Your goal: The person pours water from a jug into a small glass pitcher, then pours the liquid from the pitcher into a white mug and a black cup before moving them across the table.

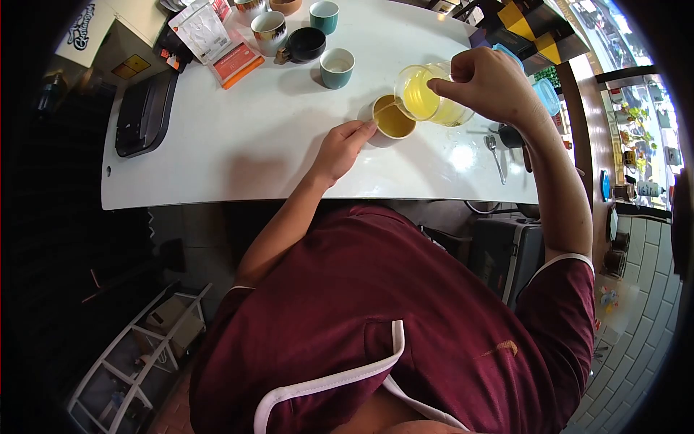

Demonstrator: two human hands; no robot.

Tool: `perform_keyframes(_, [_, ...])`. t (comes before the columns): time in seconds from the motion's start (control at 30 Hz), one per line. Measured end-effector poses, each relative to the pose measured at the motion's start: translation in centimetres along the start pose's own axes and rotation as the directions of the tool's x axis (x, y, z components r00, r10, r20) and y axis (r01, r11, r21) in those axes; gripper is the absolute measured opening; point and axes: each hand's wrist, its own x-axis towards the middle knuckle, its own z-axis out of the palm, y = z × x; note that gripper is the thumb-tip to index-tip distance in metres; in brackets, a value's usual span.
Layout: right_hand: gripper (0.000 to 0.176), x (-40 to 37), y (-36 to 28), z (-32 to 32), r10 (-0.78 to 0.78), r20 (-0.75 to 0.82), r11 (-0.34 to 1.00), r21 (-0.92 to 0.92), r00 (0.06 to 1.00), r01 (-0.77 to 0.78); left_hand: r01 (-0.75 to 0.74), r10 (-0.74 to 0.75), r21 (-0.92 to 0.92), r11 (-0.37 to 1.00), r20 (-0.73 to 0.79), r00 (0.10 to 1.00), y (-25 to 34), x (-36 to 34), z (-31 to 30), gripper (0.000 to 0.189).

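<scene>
My left hand [341, 150] grips the near left side of a cup [397, 137] with yellowish liquid inside, its thumb and fingers at the rim. Above the right of that cup, a clear glass pitcher [418, 92] of bright yellow liquid is tilted to the left, its lip over the cup's opening. A thin streak of liquid shows between lip and cup. My right hand [495, 83] is closed on the pitcher from the right side; its handle is hidden by the fingers.
Beyond the cup stand a teal cup [337, 69], a black cup [305, 45] and several others. A spoon [496, 159] lies at the right. White and orange packets [237, 64] and a black flat device [146, 114] are on the left of the white table [195, 159].
</scene>
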Motion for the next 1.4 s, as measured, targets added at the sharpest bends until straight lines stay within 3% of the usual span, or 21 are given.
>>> perform_keyframes(0.17, [0.045,-0.3,0.0,0.5,-0.009,-0.025,1.000,0.004,1.000,0.009,0.008,-0.009,-0.015,1.000,-0.051,0.999,-0.6,1.1,-0.2,0.028])
perform_keyframes(0.23, [0.045,-0.4,0.3,1.1,-0.041,-0.127,0.996,0.075,0.991,0.051,0.013,-0.015,-0.026,1.000,-0.062,0.998,-0.9,1.3,-0.8,0.031])
perform_keyframes(0.37, [0.045,-0.3,0.6,0.7,-0.060,-0.125,0.995,0.070,0.990,0.069,-0.018,0.015,-0.039,0.999,-0.083,0.996,-0.6,0.9,-1.7,0.034])
perform_keyframes(0.47, [0.043,-0.2,0.5,-0.1,0.018,0.005,1.000,-0.011,1.000,-0.018,0.006,-0.006,0.003,1.000,-0.077,0.997,0.3,0.1,-2.0,0.033])
perform_keyframes(0.87, [0.043,0.2,0.2,0.4,0.015,-0.032,1.000,0.007,0.999,-0.015,-0.043,0.049,0.086,0.995,-0.075,0.996,-0.1,0.6,0.0,0.031])
perform_keyframes(0.93, [0.046,0.1,0.4,1.0,-0.064,-0.139,0.995,0.072,0.988,0.074,-0.054,0.060,0.067,0.996,-0.091,0.994,-0.6,1.0,-0.2,0.030])
perform_keyframes(1.0, [0.046,0.1,0.5,1.2,-0.061,-0.144,0.995,0.073,0.988,0.072,-0.064,0.069,0.047,0.997,-0.106,0.992,-0.7,1.1,-0.4,0.030])
perform_keyframes(1.2, [0.045,0.1,0.9,1.3,-0.054,-0.131,0.997,0.053,0.990,0.061,-0.040,0.043,0.026,0.999,-0.126,0.991,0.3,0.2,-1.4,0.028])
perform_keyframes(1.4, [0.045,0.4,0.5,1.5,-0.037,-0.121,0.998,0.050,0.992,0.044,0.034,-0.029,0.096,0.995,-0.049,0.998,-0.1,-0.1,-1.4,0.035])
